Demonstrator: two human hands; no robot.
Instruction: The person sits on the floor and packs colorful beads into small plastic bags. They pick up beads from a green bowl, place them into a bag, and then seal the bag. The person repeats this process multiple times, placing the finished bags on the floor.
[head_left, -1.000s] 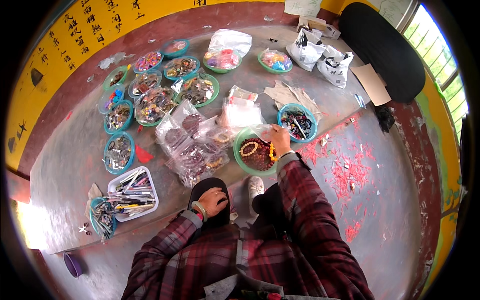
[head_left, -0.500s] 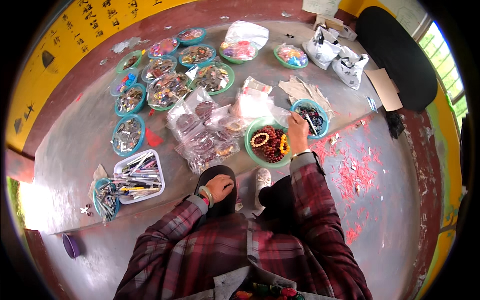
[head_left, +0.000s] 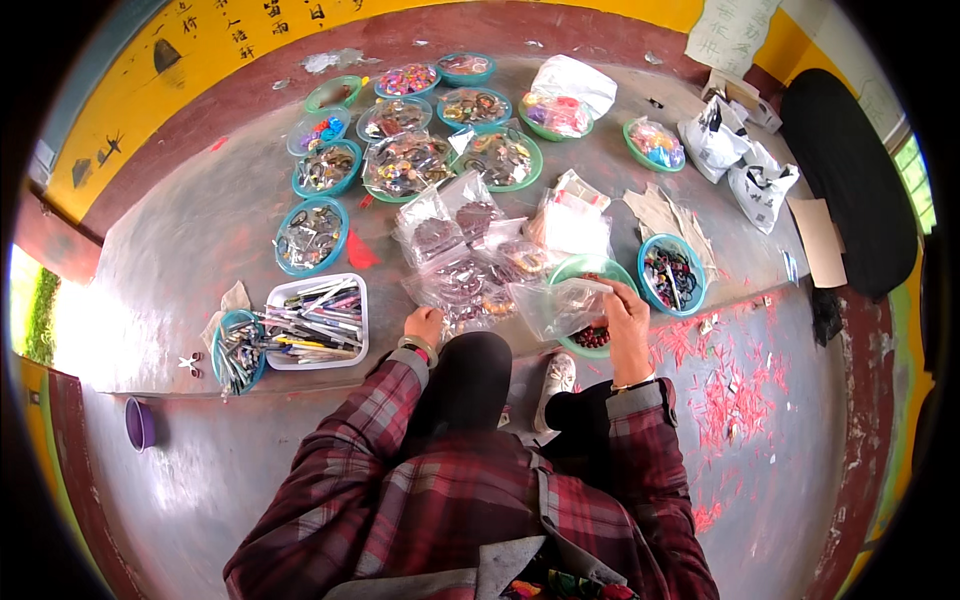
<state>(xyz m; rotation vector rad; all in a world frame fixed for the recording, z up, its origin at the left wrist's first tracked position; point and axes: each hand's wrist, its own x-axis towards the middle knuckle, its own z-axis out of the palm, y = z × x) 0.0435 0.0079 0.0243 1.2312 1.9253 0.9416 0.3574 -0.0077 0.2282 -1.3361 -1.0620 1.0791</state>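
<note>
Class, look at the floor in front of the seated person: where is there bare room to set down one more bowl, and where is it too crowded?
Bare grey floor lies left of the teal bowls, above the white tray of pens. Another free patch lies right of the blue bowl of beads, though red paper scraps litter it. It is crowded around the clear bags between the hands.

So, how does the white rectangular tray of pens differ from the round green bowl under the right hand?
The white rectangular tray is square-cornered and stands uncovered; the round green bowl is partly hidden by a clear plastic bag that the right hand holds over it. The tray holds long pens; the bowl shows dark beads. The tray lies left of the left hand. Both rest on the grey floor.
</note>
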